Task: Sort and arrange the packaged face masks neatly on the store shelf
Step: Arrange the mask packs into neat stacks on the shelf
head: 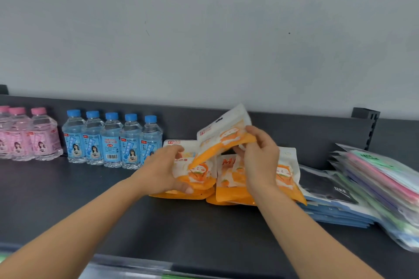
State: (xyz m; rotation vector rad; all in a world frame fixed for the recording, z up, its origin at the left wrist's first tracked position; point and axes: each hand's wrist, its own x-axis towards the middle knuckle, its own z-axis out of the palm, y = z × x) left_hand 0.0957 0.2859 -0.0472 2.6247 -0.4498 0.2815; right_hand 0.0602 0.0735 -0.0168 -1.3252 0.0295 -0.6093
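Note:
Orange-and-white face mask packs lie in two low piles on the dark shelf [68,188]. My left hand [162,169] grips the left pile [195,179], thumb on top and fingers under its front edge. My right hand [260,156] pinches one lifted pack [224,133] by its lower right corner and holds it tilted above both piles. The right pile [288,179] lies partly hidden under my right wrist.
Blue-capped water bottles [112,140] and pink-capped bottles [29,136] stand in a row at the left back. To the right lie a stack of black and blue packs [328,195] and a slanting heap of pastel packs [381,179]. A shelf bracket [369,124] rises behind.

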